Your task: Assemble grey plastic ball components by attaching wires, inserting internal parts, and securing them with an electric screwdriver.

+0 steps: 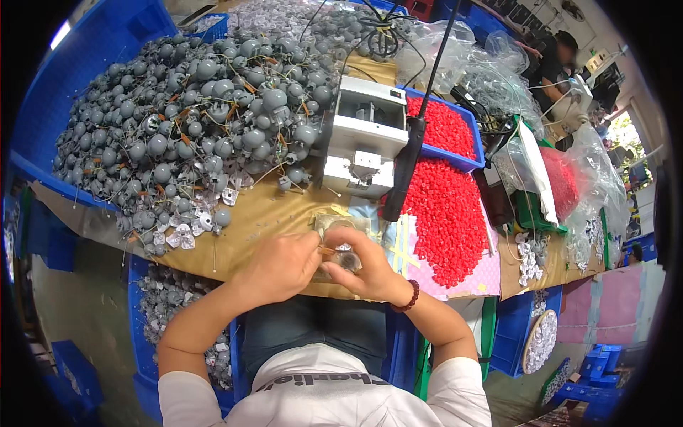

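Close together over the front edge of the workbench are my two hands. My left hand (284,257) is closed, its fingertips pinched at a small orange-brown tab (326,250). My right hand (366,269) curves its thumb and index finger around a small grey rounded part (347,260), which the tab appears to belong to. Fingers hide much of this part, so its full shape is not visible. Just beyond the fingers lies a flat, square pad (341,222) with tape around it.
A big heap of grey balls with wires (206,107) fills the left, spilling from a blue bin (43,135). A white machine (365,135) stands ahead, beside a black rod-shaped tool (407,171). Red caps (448,220) lie at right, below a blue tray (466,162). Another person (558,71) is far right.
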{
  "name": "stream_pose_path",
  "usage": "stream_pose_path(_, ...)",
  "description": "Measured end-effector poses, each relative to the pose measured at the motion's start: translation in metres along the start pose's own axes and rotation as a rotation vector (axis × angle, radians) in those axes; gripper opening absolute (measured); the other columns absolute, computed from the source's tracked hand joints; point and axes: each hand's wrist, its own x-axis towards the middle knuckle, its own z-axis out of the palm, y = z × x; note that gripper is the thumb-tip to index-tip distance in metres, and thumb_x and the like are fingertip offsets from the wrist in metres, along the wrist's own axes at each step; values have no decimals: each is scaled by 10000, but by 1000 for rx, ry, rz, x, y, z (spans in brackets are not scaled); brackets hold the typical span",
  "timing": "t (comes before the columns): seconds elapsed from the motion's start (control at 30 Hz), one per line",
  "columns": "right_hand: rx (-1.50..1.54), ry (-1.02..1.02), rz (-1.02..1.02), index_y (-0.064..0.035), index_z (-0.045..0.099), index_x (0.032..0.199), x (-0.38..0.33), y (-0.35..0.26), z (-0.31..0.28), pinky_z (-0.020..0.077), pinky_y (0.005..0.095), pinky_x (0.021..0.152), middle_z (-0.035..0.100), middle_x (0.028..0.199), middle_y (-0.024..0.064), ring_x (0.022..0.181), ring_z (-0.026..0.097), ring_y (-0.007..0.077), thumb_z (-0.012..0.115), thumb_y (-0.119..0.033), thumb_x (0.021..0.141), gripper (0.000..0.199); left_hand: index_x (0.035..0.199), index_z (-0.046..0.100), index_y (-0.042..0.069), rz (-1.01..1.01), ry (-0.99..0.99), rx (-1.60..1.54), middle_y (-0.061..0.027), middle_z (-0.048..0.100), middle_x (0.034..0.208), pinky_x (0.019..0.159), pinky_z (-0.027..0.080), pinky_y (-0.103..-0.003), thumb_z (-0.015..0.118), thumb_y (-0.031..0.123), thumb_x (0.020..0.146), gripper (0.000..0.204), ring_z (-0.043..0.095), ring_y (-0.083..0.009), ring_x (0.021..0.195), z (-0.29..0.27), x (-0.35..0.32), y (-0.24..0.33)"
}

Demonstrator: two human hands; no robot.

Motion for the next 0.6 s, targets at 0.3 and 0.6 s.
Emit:
stream_pose_path(0.3,-542,-38,-38,-68,718,1079,-26,30,-20,558,314,642,686,953,88,761,686,230,738,-9,845,242,1176,594,19,-542,-170,-958,-68,654,1015,747,538,-277,655,136,986,231,659,-144,832,65,-30,-29)
stream_pose_path(0.6,-863,-150,-193,-77,707,1078,-20,48,-20,555,346,639,643,977,61,839,654,233,694,-111,766,314,1035,674,35,-139,72,-265,-124,629,1067,885,522,-381,740,68,857,192,639,-307,1003,79,-32,-22)
